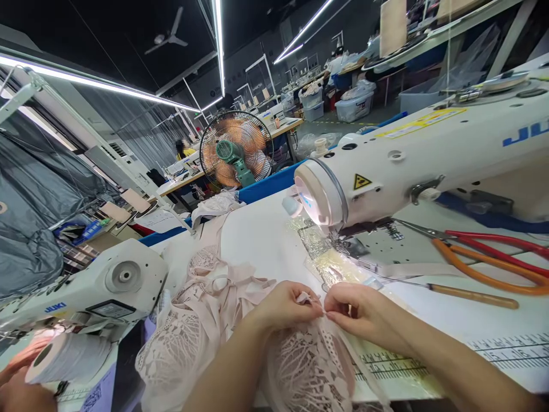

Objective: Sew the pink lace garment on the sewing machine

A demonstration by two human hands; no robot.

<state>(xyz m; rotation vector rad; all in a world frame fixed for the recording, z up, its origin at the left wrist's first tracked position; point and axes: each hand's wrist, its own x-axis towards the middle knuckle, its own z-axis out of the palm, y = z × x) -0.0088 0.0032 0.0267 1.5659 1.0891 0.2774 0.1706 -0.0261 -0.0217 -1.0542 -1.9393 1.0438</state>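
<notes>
My left hand [286, 308] and my right hand [364, 313] meet in front of the sewing machine, fingertips almost touching. Each pinches the edge of a pale pink lace bra [311, 369], whose cup hangs below them over the table's front edge. A thin strap [364, 372] trails down under my right wrist. More pale pink lace bras [180, 337] lie heaped to the left of my left hand. Beyond my fingers stands the white sewing machine [377, 177], its lamp lighting the needle area [347, 246]. The exact bit of fabric between my fingertips is hidden.
Right of the needle lie orange-handled scissors [484, 269], a red-handled pair [501, 243] and a wooden-handled tool [474, 296]. A ruler scale [510, 349] runs along the front edge. At left, a co-worker's hand [23, 377] is near a thread cone [71, 357] and another machine [115, 280].
</notes>
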